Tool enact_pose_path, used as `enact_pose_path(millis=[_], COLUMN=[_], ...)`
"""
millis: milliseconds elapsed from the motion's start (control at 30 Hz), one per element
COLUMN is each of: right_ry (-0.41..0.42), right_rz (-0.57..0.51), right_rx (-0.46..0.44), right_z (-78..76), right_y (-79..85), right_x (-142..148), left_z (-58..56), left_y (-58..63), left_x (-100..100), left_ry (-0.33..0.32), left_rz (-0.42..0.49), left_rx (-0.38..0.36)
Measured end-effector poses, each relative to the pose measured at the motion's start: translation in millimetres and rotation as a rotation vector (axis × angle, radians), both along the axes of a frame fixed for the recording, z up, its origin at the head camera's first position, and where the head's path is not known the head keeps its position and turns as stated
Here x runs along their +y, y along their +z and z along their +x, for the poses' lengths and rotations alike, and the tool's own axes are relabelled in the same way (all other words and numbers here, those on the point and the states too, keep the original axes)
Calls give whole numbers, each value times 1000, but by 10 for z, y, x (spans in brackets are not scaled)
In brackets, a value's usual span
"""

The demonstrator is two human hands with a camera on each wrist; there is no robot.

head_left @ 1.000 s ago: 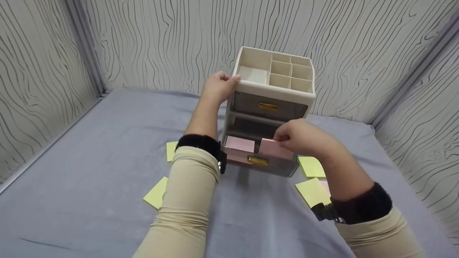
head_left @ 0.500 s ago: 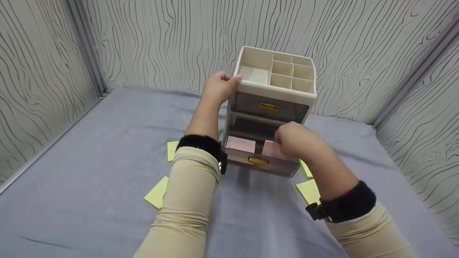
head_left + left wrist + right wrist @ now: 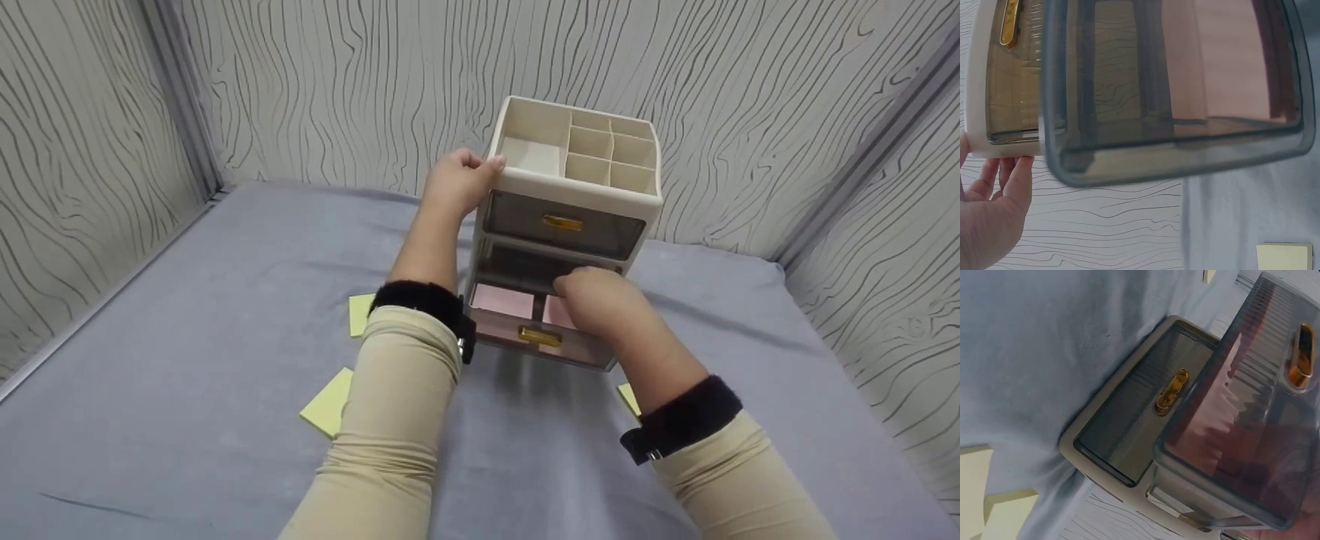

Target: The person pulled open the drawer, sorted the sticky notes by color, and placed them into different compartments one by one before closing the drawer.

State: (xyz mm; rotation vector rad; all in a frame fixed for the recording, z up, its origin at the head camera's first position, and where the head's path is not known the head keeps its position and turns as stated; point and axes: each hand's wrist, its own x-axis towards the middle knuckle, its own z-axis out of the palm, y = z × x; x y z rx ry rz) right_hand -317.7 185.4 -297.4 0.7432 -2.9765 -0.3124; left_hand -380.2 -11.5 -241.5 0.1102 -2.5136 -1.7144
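A cream desktop drawer organizer (image 3: 577, 187) stands on the cloth. My left hand (image 3: 459, 182) grips its top left edge, thumb over the rim; in the left wrist view the left hand's fingers (image 3: 1019, 180) lie along its side. The smoky see-through middle drawer (image 3: 499, 330) is pulled out. In it lie a pink sticky note pad (image 3: 504, 300) on the left and another pink pad (image 3: 556, 311) on the right. My right hand (image 3: 604, 300) reaches down into the drawer over the right pad, and its fingertips are hidden.
The top drawer (image 3: 562, 223) and bottom drawer (image 3: 1123, 405), with gold handles, are closed. Yellow sticky note pads lie left (image 3: 330, 405) and right (image 3: 628, 397) on the grey cloth (image 3: 187, 337). A wood-patterned wall (image 3: 337, 90) stands behind.
My right hand, which was pinching the right pink pad's upper edge, has moved down and left into the drawer. The pad now sits lower and slightly further left. My left hand stays put.
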Motion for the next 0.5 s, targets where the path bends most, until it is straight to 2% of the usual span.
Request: enact_pose_path(millis=[267, 500], right_ry=[-14, -11], right_rz=[49, 48], right_rx=[-50, -66], right_z=[-41, -63], right_y=[-11, -29], right_x=[-5, -4], left_z=[-5, -8], left_y=[3, 2], left_x=[15, -2], left_ry=[3, -2], left_rz=[11, 10], left_rx=[-5, -23])
